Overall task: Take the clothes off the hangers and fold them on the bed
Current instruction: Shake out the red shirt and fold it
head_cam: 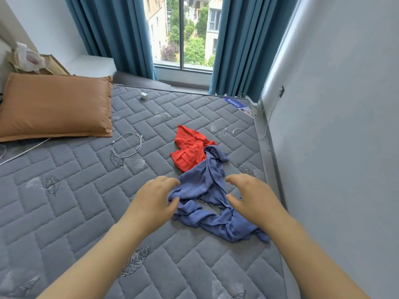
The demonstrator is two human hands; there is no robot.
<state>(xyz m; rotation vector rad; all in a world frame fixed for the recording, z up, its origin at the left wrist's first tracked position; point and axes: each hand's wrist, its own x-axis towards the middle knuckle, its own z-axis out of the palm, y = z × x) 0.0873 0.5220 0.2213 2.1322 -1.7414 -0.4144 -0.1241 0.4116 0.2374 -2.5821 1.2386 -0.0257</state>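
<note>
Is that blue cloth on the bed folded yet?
Not folded: the blue fabric garment lies crumpled and twisted in a heap on the grey quilted mattress.

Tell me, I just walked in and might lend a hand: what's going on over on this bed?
A person reaches over the grey quilted mattress to a crumpled blue-violet cloth garment. The left hand touches its left edge, whether pinching is unclear; the right hand hovers open above its right side. A crumpled red cloth garment lies just beyond, touching it. Neither is folded yet; no hangers show.

Left hand (154, 201), right hand (252, 197), extended, fingers relaxed
</note>
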